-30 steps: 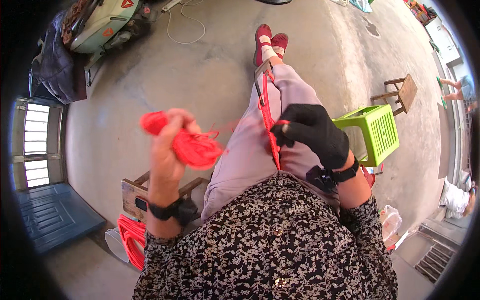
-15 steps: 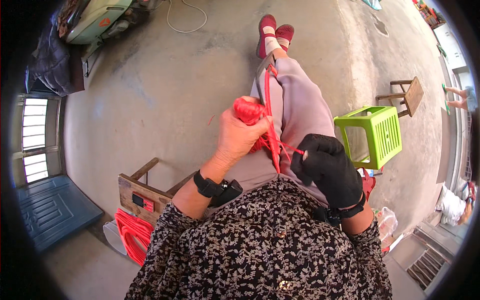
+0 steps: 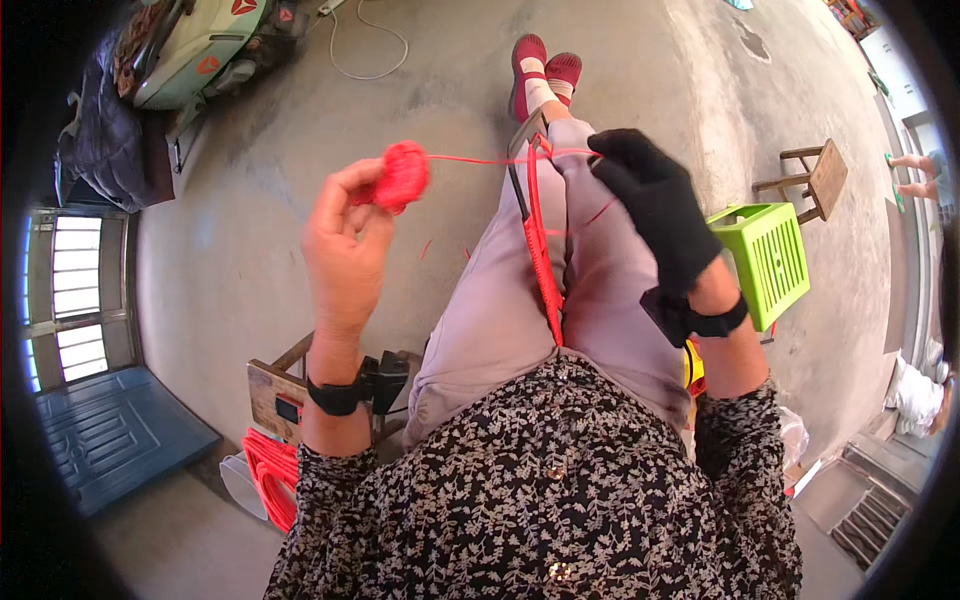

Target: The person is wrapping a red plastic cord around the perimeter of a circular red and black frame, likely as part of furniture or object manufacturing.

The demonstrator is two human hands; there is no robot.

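My bare left hand (image 3: 345, 245) is raised over my left leg, its fingertips closed round a small wound bundle of red cord (image 3: 405, 176). From the bundle a thin red strand (image 3: 475, 160) runs almost level to my right hand (image 3: 650, 200). That hand wears a black glove and pinches the strand at its fingertips; a loose end seems to hang below, blurred. Between my legs lies a long dark rod or frame (image 3: 517, 185). Beside it a red-wrapped length (image 3: 541, 262) reaches from near my knees back to my lap. Neither hand touches these.
A green plastic stool (image 3: 765, 260) and a wooden stool (image 3: 825, 180) stand to the right. At the lower left, coils of red tubing or cord (image 3: 270, 475) lie beside a wooden bench (image 3: 270, 395). A scooter (image 3: 195, 50) stands at the upper left; a white cable (image 3: 370, 75) lies on the floor.
Both hands have risen away from my lap and spread apart. The bundle moved left and forward with my left hand, and the strand between the hands is now much longer.
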